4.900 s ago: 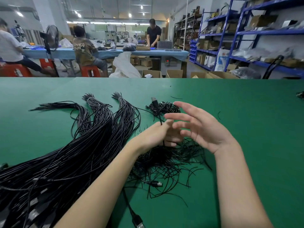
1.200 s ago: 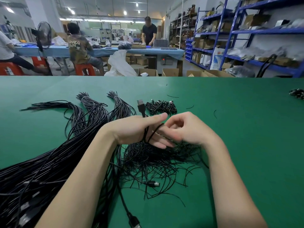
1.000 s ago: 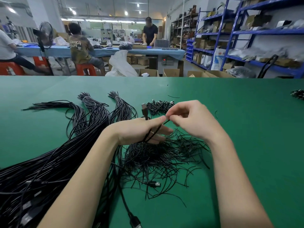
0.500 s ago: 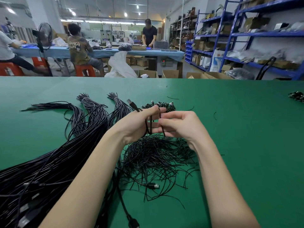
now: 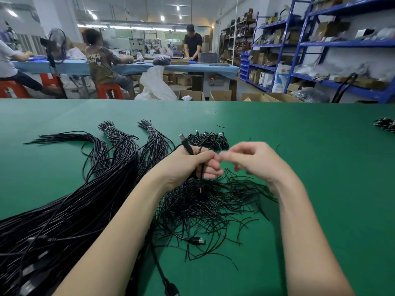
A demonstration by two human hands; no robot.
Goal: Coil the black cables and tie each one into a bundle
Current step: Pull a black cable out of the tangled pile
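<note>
At frame centre, the left hand (image 5: 188,165) was closed in a fist around a coiled black cable (image 5: 195,167), whose long axis ran near upright; its USB plug (image 5: 183,139) pointed up and slightly left above the knuckles. The right hand (image 5: 254,161), blurred, had its fingers curled, fingertips meeting the left fist; whether it pinched a tie could not be told. Half a second before, the left fingers were straighter with loops showing across them; now they had closed. Loose twist ties (image 5: 213,201) lay heaped below on the green table (image 5: 320,167), uncoiled cables (image 5: 64,210) lower left, finished bundles (image 5: 208,141) just above the hands.
</note>
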